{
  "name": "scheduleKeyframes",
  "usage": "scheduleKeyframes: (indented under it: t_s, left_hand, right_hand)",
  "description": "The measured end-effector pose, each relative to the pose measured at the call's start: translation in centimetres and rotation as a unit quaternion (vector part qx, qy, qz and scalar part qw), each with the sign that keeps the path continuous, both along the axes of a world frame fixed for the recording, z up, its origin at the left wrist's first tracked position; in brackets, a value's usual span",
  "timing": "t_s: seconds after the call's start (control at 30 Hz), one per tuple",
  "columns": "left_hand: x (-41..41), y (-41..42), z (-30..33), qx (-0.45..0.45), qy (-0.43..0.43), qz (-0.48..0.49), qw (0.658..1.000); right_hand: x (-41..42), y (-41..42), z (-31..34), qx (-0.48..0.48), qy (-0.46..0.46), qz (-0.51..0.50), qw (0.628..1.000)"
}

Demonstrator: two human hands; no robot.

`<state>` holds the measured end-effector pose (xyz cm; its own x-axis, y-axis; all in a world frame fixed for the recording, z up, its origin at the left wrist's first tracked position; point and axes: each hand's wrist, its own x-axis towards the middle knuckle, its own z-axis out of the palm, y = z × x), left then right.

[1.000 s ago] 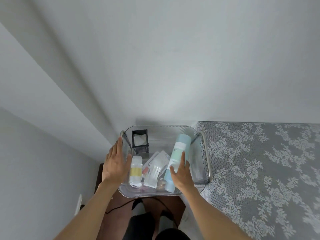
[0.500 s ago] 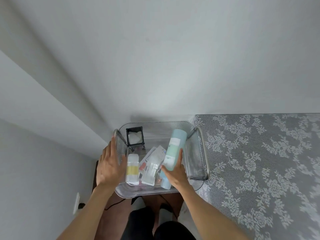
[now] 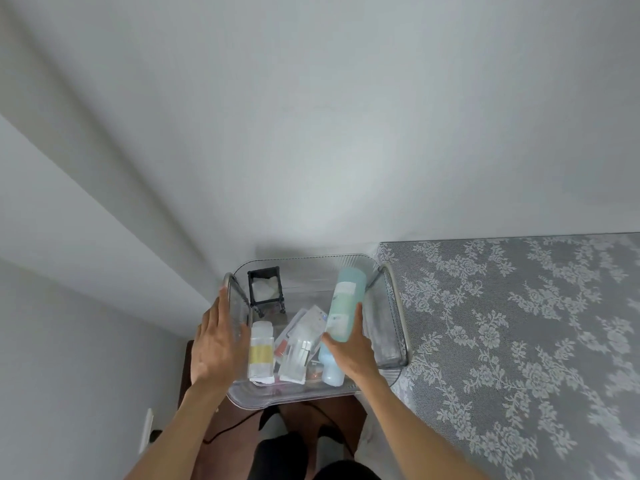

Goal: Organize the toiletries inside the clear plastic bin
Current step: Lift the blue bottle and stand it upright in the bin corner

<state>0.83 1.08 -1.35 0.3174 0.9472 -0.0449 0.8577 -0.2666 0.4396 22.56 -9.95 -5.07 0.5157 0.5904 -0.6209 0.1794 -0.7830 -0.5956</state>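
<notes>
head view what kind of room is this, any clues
Probably a bedroom or another room at home. Plain white walls meet in a corner, a grey lace-patterned cloth covers a surface beside the clear bin, and the bin holds toiletries like a pale blue bottle.

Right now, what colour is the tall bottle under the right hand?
Pale teal with a white label: the tall bottle, seen in the head view, the only view.
</notes>
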Motion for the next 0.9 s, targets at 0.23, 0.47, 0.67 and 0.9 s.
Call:
scheduleKeyframes:
  t_s: [0.23,0.47,0.67,0.9]
  left_hand:
    - [0.0,0.0,0.2,0.000,0.004,0.000,1.000]
    - [-0.3,-0.1,-0.1,0.005,0.008,-0.004,1.000]
    - [-0.5,-0.3,-0.1,0.004,0.009,-0.004,1.000]
    - [-0.4,-0.4,0.1,-0.001,0.005,0.000,1.000]
  right_hand:
    - [0.7,0.8,2.9,0.000,-0.016,-0.068,0.998]
    - [2.7,1.8,5.9,-0.043,-0.074,-0.019,0.996]
    - [5.1,3.9,8.5,-0.079,-0.101,0.047,0.991]
    - [6.3,7.1,11.7,-0.040,-0.237,0.079,0.967]
